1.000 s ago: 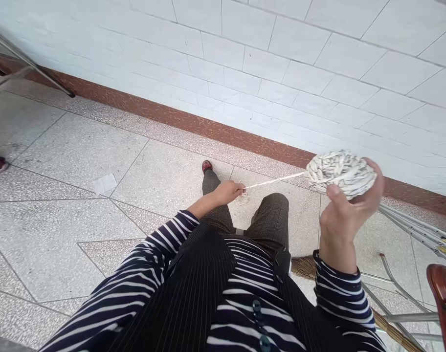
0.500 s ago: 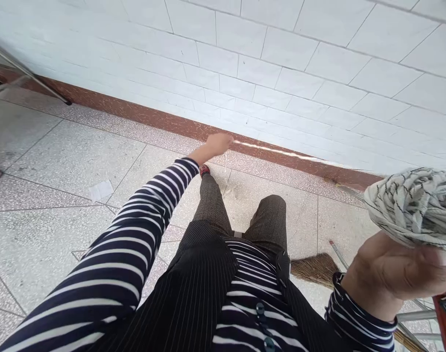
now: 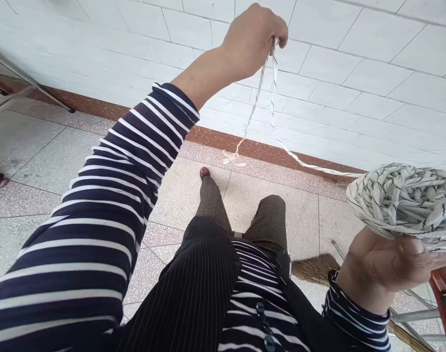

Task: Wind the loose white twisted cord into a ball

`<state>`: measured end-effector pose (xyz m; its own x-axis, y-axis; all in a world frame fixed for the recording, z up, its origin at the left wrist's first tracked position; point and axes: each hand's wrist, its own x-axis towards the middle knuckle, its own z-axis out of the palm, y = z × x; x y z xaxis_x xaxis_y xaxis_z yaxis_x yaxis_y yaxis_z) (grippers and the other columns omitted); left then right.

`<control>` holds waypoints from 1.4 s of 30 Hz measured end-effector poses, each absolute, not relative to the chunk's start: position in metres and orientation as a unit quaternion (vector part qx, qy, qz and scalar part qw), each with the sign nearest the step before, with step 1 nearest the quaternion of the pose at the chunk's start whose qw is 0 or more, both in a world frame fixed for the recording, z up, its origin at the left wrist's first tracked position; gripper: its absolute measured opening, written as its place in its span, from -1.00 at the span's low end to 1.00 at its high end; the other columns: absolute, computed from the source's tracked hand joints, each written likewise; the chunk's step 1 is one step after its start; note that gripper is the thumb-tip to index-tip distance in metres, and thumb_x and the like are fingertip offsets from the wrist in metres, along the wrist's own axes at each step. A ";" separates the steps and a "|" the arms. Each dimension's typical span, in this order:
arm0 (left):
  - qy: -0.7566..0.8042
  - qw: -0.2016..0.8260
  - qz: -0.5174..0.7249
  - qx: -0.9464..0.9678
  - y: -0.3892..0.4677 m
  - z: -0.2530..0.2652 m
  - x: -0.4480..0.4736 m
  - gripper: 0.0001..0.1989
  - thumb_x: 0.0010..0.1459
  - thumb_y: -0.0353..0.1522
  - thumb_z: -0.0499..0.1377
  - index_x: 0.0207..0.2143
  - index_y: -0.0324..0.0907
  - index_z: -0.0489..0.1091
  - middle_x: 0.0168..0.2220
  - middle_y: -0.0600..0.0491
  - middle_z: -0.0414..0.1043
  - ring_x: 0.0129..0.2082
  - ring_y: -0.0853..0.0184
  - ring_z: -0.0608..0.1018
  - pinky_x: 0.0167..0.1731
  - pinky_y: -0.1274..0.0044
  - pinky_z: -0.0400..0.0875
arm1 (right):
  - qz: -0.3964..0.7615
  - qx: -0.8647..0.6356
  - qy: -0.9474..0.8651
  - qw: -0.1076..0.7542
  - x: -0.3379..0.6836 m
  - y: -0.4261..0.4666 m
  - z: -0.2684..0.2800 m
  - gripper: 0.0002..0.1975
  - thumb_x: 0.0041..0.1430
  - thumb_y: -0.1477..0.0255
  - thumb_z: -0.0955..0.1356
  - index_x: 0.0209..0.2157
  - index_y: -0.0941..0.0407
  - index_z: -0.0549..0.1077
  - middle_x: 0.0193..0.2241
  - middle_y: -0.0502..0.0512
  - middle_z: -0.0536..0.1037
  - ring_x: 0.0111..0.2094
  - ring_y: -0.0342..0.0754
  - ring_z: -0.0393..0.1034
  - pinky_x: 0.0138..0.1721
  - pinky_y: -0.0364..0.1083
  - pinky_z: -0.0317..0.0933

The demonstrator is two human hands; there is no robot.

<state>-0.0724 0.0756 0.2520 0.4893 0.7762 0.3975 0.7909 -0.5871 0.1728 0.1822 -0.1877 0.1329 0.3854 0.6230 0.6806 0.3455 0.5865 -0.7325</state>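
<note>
My left hand (image 3: 254,41) is raised in front of the tiled wall, its fingers pinched round a white rope with dark flecks. From that pinch a short end (image 3: 253,110) hangs down and finishes in a frayed tuft (image 3: 234,157). The other strand (image 3: 300,163) sags away to the right and runs into a thick wound coil of the same rope (image 3: 402,205). Under that coil, my right hand (image 3: 388,261) grips it from below, with the thumb lying along its lower side. The far fingers are hidden by the rope.
A white tiled wall (image 3: 336,93) with a brown skirting (image 3: 208,137) stands ahead. On the floor to the right lies a broom head (image 3: 314,269). A red-brown table edge (image 3: 445,303) with metal legs is at lower right; a metal frame (image 3: 32,80) stands at left.
My left hand has risen and come nearer, lifting the rope so its frayed end hangs below. The strand to the coil, stretched out before, now sags. My right hand has shifted slightly left.
</note>
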 end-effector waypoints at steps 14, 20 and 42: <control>-0.442 0.025 -0.188 -0.877 0.081 0.251 -0.059 -0.39 0.16 -0.74 -0.13 0.11 -0.39 0.53 -0.08 -0.06 0.58 0.01 0.18 0.61 -0.06 0.41 0.35 | 0.091 -0.380 -0.515 0.762 0.176 -0.182 0.128 -0.35 -0.16 0.13 0.51 0.05 -0.05 0.54 0.02 0.10 0.49 0.21 0.34 0.34 0.36 0.41 0.11; -0.439 0.021 -0.192 -0.878 0.087 0.238 -0.061 -0.37 0.14 -0.75 -0.13 0.09 -0.37 0.55 -0.10 -0.04 0.60 -0.03 0.21 0.62 -0.09 0.43 0.37 | 0.118 -0.377 -0.490 0.777 0.180 -0.181 0.123 -0.32 -0.28 0.16 0.57 0.00 -0.06 0.59 -0.01 0.09 0.49 0.18 0.30 0.36 0.37 0.35 0.12; -0.413 -0.082 -0.196 -0.886 0.091 0.179 -0.061 -0.51 0.18 -0.68 -0.01 -0.09 -0.18 0.61 -0.22 0.06 0.63 -0.24 0.34 0.51 -0.12 0.44 0.34 | 0.174 -0.365 -0.451 0.796 0.176 -0.180 0.120 -0.19 -0.47 0.26 0.62 -0.02 0.09 0.61 -0.04 0.14 0.46 0.10 0.22 0.38 0.37 0.28 0.10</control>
